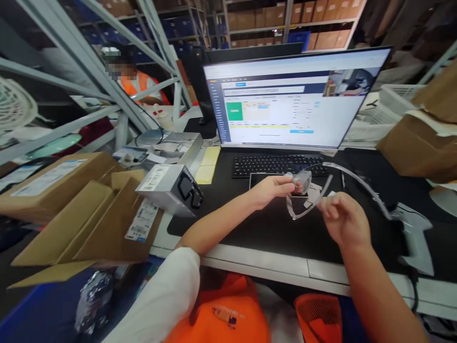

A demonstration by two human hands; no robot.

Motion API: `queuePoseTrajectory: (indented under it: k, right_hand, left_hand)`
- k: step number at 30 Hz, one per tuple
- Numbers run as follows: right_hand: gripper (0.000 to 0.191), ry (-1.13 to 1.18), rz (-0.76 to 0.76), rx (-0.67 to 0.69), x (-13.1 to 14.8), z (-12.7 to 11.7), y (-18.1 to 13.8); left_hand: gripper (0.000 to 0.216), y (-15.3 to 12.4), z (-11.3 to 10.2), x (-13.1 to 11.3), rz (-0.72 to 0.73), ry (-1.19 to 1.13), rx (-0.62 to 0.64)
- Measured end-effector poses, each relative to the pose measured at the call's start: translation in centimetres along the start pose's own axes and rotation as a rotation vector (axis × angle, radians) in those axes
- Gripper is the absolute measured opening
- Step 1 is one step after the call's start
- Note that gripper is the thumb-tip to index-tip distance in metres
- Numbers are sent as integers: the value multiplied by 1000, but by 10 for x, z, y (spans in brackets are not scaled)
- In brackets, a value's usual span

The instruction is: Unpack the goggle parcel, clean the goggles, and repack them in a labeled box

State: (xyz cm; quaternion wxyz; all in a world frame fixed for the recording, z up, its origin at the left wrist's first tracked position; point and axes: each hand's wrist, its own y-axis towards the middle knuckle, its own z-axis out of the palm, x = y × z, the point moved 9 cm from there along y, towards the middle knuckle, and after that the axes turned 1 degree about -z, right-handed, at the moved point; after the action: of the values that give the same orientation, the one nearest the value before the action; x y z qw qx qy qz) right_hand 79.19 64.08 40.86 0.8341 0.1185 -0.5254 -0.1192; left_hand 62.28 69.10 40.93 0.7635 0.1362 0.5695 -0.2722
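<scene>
My left hand (272,188) pinches the clear eyewear (303,181) by its lens, just past the fingertips; my right hand (347,220) curls beside its bent strip, too blurred to tell if it grips. A slack pinch could drop it onto the black mat (260,233) below my fingers; pressing fingertips could smudge the lens. Its long axis seems to run crosswise between my fingers; its facing I can't tell.

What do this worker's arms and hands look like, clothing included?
The left hand and right hand are bare, without gloves. A plain white sleeve ends near the left elbow; no sleeve shows on the right forearm. The orange garment carries a dark marking.
</scene>
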Motion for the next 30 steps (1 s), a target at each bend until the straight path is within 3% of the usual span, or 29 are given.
queuePoseTrajectory:
  k: [4,8,11,14,17,19,20,23,27,30]
  right_hand:
    - [28,-162,-54,-118,-3,-18,0]
    - [39,-203,93,-44,-20,-12,-4]
    - [24,-160,125,-61,-20,-17,-10]
    - [21,-142,10,-101,-18,-36,-8]
    - [30,-252,-156,-111,-19,-50,0]
    - [21,-311,-179,-140,-19,-53,2]
    - [15,-307,-156,-164,-17,-52,1]
    - [28,-252,-73,-229,-7,-40,-6]
    - [22,-230,-89,-138,0,-14,-1]
    - [23,-211,-117,-83,-3,-10,4]
  left_hand:
    - [62,2,-4,-8,35,-5,3]
    - [57,2,6,1,14,23,78]
    - [55,4,8,7,26,-53,108]
    - [52,11,-7,4,69,-150,28]
    - [38,15,-28,-7,93,-195,-80]
    - [33,14,-36,-15,76,-240,-117]
    - [34,13,-39,-17,58,-269,-131]
    - [48,6,-37,-20,-26,-340,-121]
    - [59,-1,-24,-27,-58,-312,31]
    - [58,-6,-16,-32,-21,-273,106]
